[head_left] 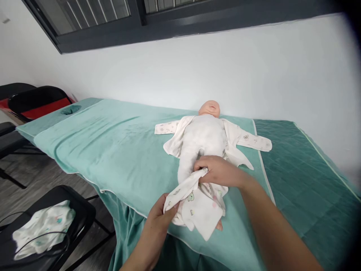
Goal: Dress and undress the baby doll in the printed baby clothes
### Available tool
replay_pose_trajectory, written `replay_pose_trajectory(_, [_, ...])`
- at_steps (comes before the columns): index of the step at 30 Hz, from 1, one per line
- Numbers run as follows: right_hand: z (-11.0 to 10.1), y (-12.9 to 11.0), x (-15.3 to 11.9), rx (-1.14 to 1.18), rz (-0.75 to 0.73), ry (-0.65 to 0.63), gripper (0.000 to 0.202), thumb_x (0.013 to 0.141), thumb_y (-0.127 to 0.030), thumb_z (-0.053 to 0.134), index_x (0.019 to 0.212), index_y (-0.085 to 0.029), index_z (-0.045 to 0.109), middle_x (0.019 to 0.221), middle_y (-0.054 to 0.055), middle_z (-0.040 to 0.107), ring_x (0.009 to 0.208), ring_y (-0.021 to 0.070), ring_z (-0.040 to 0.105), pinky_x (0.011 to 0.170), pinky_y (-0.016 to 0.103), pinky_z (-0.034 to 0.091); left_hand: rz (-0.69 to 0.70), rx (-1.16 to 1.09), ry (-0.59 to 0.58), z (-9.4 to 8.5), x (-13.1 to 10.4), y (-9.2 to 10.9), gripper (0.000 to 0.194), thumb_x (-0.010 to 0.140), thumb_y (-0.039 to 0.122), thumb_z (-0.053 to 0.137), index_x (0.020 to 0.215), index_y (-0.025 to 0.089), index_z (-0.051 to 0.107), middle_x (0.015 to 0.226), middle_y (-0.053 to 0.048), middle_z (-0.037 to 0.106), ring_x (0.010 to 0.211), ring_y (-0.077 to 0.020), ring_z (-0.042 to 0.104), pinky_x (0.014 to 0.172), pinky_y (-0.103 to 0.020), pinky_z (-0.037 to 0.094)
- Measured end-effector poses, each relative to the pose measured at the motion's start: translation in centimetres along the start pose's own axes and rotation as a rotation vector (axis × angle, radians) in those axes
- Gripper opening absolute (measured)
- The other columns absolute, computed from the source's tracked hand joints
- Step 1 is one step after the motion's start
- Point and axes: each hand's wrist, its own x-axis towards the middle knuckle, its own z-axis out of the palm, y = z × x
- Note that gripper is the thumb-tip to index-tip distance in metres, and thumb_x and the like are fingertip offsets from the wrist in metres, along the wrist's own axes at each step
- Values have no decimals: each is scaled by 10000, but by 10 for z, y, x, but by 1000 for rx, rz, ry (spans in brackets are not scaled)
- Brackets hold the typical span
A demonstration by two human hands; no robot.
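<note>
Printed cloth covered the lower legs of the doll in its open shirt, and your left hand and right hand, both closed, pinched that cloth.

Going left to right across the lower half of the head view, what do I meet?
Crumpled white cloth with teal prints, bare left hand, bare right hand, dark green quilted cover.

The lower garment is white with green prints, the sheet turquoise.
</note>
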Motion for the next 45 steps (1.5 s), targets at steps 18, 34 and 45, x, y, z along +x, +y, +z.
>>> replay_pose_trajectory(18, [-7,-5,-2,98,24,-16,103,791,-314,651,838,-225,671,863,-12,670,825,181,584,713,286,410,135,397,-211,-24,43,37,100,777,237,632,822,174,570,732,41,518,688,-112,435,624,-213,332])
replay_pose_trajectory(34, [-10,-3,-8,18,10,-80,325,826,-529,652,933,-223,630,935,17,650,873,204,582,731,292,423,655,740,78,-8,105,56,244,758,114,473,892,189,663,936,-30,674,881,-170,608,796,-278,456])
replay_pose_trajectory(45, [-12,5,-10,36,-41,-102,254,846,-417,634,1010,-222,638,1009,33,655,938,218,593,787,303,453,394,726,329,-18,76,35,223,823,360,611,972,204,551,810,4,615,699,-156,558,645,-269,415])
